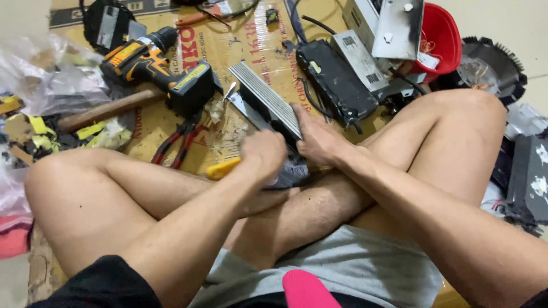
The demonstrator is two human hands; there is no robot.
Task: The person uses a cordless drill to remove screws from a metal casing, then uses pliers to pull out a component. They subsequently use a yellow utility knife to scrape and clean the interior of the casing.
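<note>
At the far left, a crumpled clear plastic bag lies on the floor beside yellow and dark scraps. To its right, a wooden-handled hammer rests on the flattened cardboard sheet that covers the floor. A yellow-and-black cordless drill lies across the hammer handle, battery end toward the centre. Just below the drill, red-handled pliers lie on the cardboard. The left hand is blurred; its fingers are closed around a tool with a yellow handle, whose handle end projects to the left of the fist. The working tip is hidden. Directly beyond this hand stands the ribbed metal casing, a long finned grey unit tilted on the cardboard between the crossed legs. The right hand lies flat against the near end of the casing, fingers together and pressed on its right side, thumb toward the person. Whether they wrap around it cannot be determined. Further right, a black rectangular unit with cables and two grey metal boxes lie together, touching. Behind them is a red plastic basin. At the far right, a round black finned part rests on the floor.
</note>
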